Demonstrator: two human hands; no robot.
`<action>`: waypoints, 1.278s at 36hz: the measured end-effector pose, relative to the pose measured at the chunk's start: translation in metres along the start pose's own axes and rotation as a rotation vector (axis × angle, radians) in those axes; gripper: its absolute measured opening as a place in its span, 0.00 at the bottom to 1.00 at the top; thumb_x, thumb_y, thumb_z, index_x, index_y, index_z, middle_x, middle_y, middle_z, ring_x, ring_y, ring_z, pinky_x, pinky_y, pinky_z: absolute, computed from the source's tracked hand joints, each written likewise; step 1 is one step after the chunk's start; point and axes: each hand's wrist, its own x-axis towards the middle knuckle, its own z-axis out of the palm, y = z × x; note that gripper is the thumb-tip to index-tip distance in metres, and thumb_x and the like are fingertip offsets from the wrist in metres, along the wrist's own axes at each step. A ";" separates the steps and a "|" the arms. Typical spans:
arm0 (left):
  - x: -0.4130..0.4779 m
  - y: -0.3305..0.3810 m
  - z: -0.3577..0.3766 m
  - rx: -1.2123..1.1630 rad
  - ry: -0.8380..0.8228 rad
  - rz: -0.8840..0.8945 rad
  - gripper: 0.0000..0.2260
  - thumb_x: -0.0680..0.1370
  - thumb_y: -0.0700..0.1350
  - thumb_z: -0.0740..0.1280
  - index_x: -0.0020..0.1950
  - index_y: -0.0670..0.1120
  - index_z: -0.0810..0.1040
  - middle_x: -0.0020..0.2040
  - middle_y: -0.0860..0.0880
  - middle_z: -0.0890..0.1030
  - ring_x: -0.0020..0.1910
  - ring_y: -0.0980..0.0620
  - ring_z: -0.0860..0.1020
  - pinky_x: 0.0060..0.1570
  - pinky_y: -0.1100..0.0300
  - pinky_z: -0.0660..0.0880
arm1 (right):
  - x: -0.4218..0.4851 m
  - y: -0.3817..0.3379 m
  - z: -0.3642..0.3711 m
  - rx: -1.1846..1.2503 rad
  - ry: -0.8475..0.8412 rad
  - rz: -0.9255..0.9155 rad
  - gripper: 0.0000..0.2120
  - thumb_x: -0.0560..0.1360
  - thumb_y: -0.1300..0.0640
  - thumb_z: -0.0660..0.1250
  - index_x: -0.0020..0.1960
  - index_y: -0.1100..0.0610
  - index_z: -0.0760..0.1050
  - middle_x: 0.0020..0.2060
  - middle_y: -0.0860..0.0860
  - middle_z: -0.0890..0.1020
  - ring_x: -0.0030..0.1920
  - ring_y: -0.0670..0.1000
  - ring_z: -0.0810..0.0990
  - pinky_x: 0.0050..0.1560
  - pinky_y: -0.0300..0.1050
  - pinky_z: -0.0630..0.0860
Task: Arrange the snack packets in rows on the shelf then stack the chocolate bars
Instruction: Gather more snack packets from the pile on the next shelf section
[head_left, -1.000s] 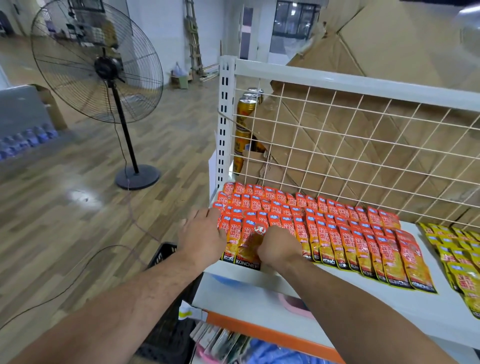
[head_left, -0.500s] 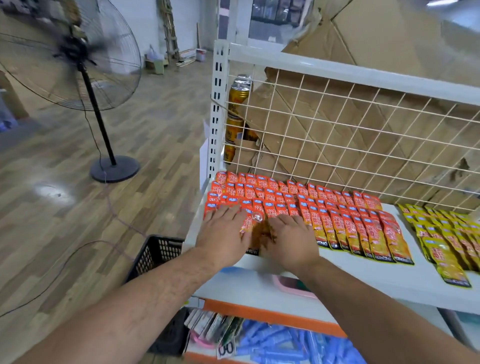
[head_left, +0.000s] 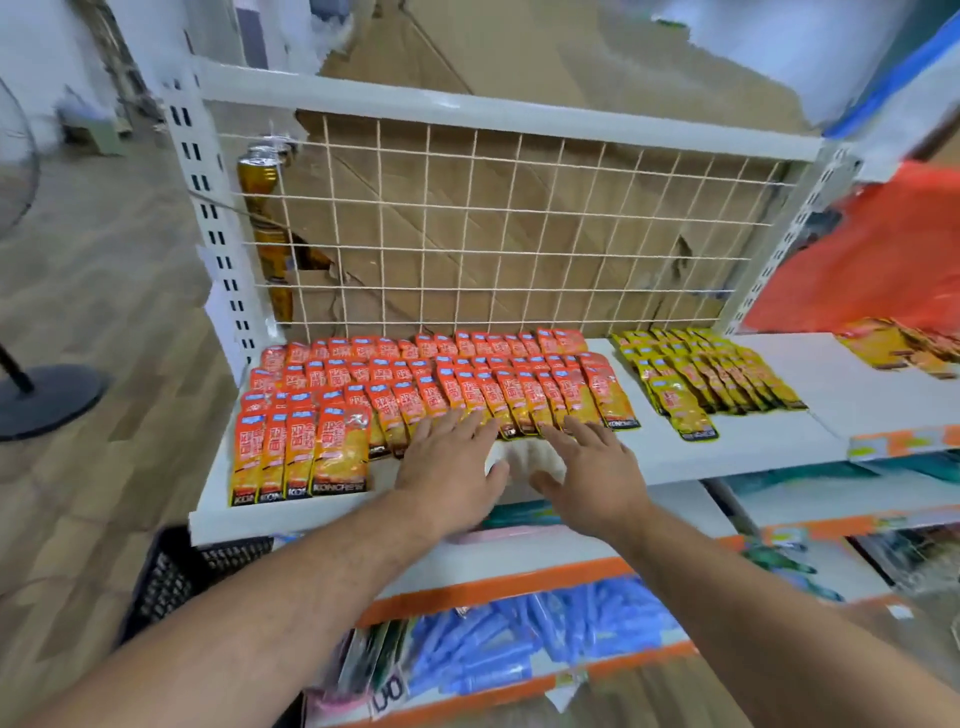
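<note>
Head view: shiny orange-red snack packets (head_left: 441, 384) lie in overlapping rows across the white metal shelf (head_left: 727, 452), with yellow foil packets (head_left: 711, 379) in rows just beside them. The left hand (head_left: 447, 467) and right hand (head_left: 587, 467) are spread flat and hold nothing, fingertips touching the front row. Arranging looks nearly done. I can make out no chocolate bars, so stacking seems left.

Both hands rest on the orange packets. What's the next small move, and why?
Probably slide those orange packets toward the shelf front: the left hand and right hand rest straight fingers on their near ends, which sit farther back than the four leftmost packets.
</note>
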 end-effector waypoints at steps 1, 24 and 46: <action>0.003 0.013 0.001 0.003 0.000 0.013 0.27 0.82 0.59 0.52 0.79 0.52 0.57 0.80 0.50 0.58 0.79 0.46 0.53 0.77 0.45 0.49 | -0.003 0.012 -0.001 0.000 0.004 0.012 0.32 0.78 0.35 0.59 0.79 0.44 0.58 0.79 0.48 0.59 0.78 0.54 0.56 0.75 0.54 0.59; 0.119 0.320 0.048 0.004 0.023 0.230 0.25 0.81 0.59 0.55 0.75 0.50 0.65 0.74 0.50 0.68 0.74 0.47 0.62 0.73 0.47 0.56 | -0.061 0.331 -0.041 0.053 0.033 0.200 0.33 0.78 0.36 0.59 0.79 0.48 0.59 0.78 0.52 0.61 0.77 0.56 0.58 0.75 0.54 0.60; 0.337 0.507 0.106 -0.088 -0.072 0.570 0.27 0.82 0.59 0.54 0.78 0.50 0.60 0.77 0.50 0.63 0.77 0.47 0.58 0.75 0.47 0.52 | 0.006 0.550 -0.070 0.063 0.038 0.515 0.32 0.79 0.37 0.61 0.79 0.48 0.59 0.78 0.52 0.61 0.77 0.56 0.58 0.75 0.53 0.60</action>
